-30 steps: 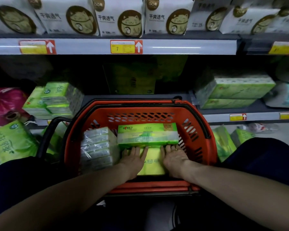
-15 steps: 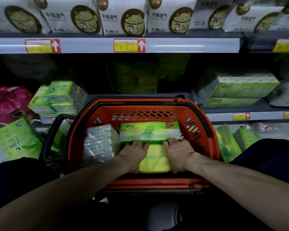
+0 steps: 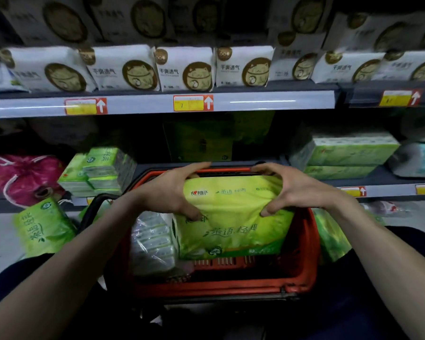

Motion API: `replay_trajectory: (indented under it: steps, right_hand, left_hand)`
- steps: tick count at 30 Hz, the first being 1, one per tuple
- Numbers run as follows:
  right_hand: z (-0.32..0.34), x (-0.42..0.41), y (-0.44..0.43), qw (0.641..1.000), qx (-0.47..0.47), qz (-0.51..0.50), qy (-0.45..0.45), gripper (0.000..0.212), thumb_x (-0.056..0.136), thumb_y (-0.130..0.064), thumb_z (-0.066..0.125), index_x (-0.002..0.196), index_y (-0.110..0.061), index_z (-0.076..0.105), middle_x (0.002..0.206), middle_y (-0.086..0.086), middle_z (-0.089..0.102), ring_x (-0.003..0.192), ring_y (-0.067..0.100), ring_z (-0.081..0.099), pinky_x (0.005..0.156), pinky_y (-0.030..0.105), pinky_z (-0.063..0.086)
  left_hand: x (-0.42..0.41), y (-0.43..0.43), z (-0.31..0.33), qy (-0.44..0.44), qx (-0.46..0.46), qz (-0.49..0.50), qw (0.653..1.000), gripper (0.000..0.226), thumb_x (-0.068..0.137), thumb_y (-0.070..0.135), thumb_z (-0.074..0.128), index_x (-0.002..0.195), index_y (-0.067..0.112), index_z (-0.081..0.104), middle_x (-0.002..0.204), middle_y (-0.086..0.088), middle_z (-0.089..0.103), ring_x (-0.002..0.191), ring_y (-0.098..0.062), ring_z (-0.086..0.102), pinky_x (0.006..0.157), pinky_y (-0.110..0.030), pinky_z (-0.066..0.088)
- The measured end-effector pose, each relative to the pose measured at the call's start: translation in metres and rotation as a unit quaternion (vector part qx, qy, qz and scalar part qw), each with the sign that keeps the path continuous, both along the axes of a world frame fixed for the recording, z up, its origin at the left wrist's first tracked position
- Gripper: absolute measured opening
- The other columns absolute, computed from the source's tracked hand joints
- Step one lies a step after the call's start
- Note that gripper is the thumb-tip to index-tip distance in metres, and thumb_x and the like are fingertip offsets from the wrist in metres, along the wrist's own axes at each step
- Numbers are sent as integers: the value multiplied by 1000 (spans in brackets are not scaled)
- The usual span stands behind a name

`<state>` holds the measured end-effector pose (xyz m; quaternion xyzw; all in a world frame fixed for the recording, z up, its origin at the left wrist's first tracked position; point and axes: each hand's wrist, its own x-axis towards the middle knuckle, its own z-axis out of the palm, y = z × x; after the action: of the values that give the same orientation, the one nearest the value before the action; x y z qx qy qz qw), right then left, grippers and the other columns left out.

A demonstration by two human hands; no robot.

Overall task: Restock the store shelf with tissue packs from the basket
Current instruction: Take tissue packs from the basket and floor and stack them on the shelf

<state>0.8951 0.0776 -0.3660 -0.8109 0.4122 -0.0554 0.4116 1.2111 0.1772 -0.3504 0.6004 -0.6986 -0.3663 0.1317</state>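
The step in hand looks like the lift-out. A large yellow-green tissue pack in soft plastic wrap (image 3: 231, 217) is at the centre of the frame, held over the red plastic basket (image 3: 313, 261), with its lower edge apparently still inside the rim. The left grip (image 3: 174, 192) grasps the pack's upper left corner, fingers curled over the top and thumb pressed into the front. The right grip (image 3: 297, 192) grasps the upper right corner the same way.

A clear-wrapped bundle of small tissue packs (image 3: 152, 241) lies in the basket's left part.

The next move probably calls for raising the pack clear of the basket's far rim. It would then go forward into the dark gap on the grey shelf (image 3: 150, 168) at mid-frame, between the stacked green packs at left (image 3: 101, 168) and the pale green boxes at right (image 3: 349, 150). The wrap creases under the thumbs, so an even two-sided hold seems wise.
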Motion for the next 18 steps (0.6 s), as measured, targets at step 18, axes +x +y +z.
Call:
replay_trajectory:
  steps: [18]
  right_hand:
    - [25, -17, -18, 965, -1, -103, -241, 95, 53, -26, 99, 140, -32, 62, 125, 1, 72, 118, 6, 69, 93, 22, 59]
  left_hand:
    - [42, -11, 4, 259, 82, 28, 962, 125, 69, 7, 91, 160, 32, 9, 150, 4, 51, 135, -18, 57, 104, -38, 54]
